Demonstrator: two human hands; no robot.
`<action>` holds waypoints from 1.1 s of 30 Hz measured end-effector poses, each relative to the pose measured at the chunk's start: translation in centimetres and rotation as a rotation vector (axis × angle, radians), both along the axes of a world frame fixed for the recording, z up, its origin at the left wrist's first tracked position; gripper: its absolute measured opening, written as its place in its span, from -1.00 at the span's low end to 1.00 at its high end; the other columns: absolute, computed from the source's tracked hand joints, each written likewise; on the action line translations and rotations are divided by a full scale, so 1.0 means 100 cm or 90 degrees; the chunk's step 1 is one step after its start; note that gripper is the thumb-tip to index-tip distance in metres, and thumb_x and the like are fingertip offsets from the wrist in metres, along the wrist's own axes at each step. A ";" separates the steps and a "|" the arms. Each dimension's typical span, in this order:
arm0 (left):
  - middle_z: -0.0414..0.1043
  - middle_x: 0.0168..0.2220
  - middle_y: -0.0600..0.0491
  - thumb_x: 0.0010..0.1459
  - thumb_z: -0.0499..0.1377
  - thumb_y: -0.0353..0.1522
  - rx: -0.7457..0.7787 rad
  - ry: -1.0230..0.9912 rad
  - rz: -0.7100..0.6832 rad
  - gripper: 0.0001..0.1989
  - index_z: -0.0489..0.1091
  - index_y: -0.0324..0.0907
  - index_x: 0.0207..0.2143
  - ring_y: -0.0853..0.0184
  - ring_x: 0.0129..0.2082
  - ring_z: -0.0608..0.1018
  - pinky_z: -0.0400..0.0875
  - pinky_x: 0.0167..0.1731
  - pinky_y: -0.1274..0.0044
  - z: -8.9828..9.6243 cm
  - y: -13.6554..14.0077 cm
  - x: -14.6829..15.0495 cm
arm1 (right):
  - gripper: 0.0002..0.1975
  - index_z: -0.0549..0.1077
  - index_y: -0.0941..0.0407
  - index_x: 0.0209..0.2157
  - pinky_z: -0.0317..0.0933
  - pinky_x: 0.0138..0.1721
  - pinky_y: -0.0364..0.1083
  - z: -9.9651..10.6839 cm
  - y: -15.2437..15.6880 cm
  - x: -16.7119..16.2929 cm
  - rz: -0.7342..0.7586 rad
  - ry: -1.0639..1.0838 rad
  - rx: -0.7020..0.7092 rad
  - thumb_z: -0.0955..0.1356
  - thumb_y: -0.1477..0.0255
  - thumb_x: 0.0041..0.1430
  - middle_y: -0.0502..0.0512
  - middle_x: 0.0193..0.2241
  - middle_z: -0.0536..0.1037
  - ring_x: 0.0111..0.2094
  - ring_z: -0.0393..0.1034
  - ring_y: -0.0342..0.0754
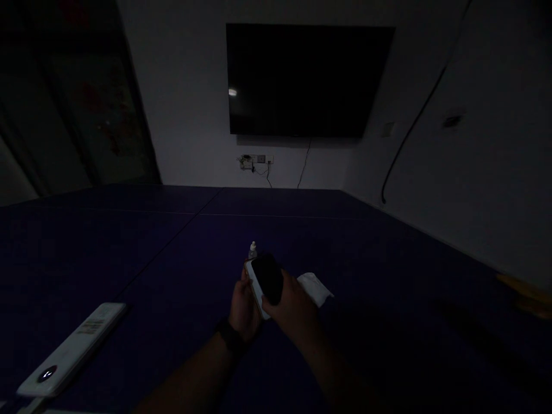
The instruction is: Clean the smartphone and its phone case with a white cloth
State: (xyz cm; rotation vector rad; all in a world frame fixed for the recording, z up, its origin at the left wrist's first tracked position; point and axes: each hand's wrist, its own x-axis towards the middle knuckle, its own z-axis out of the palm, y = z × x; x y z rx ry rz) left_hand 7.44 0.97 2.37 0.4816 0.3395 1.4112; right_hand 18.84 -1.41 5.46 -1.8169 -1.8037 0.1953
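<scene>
My left hand [244,309], with a dark watch on its wrist, is closed around a phone [253,283] that has a pale face and a brownish edge. My right hand [297,310] grips a black, rounded, flat pad [268,277], which lies over much of the phone's face. Dim light hides what kind of pad it is and whether it touches the phone. Just beyond the phone stands a small clear bottle [253,249] with a white cap. A white tissue or cloth [315,288] lies to the right, partly behind my right hand.
A white power bank [73,349] with a lit display and a cable rests at the near left of the dark blue surface [172,259]. Something yellow [526,296] lies at the right edge. A large dark television [310,80] hangs on the far wall above sockets [261,159].
</scene>
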 end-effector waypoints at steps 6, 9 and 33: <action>0.53 0.04 -0.01 0.17 0.22 -0.26 -0.020 -0.016 0.013 -0.55 0.38 -0.08 0.12 0.14 0.08 0.55 0.34 0.14 0.37 -0.005 0.003 0.001 | -0.28 0.16 0.30 0.33 0.31 -0.11 0.04 -0.001 -0.008 -0.019 -0.004 -0.139 0.030 0.31 0.17 0.29 0.39 0.07 0.47 0.00 0.44 0.22; 0.54 0.01 0.01 0.18 0.24 -0.23 -0.032 -0.011 0.032 -0.56 0.39 -0.08 0.10 0.16 0.04 0.56 0.36 0.12 0.39 -0.007 0.004 0.000 | -0.34 0.18 0.32 0.32 0.28 -0.03 0.05 -0.004 -0.012 -0.026 0.012 -0.156 0.080 0.26 0.21 0.34 0.41 0.13 0.42 0.06 0.37 0.22; 0.48 0.13 -0.03 0.16 0.34 -0.17 0.037 0.191 0.032 -0.38 0.26 -0.02 0.23 0.10 0.09 0.54 0.42 0.06 0.38 0.001 -0.013 0.005 | -0.50 0.51 0.10 -0.06 0.25 0.11 0.08 -0.020 0.026 0.004 0.067 0.582 0.093 0.24 0.02 0.26 0.21 -0.05 0.54 0.03 0.40 0.13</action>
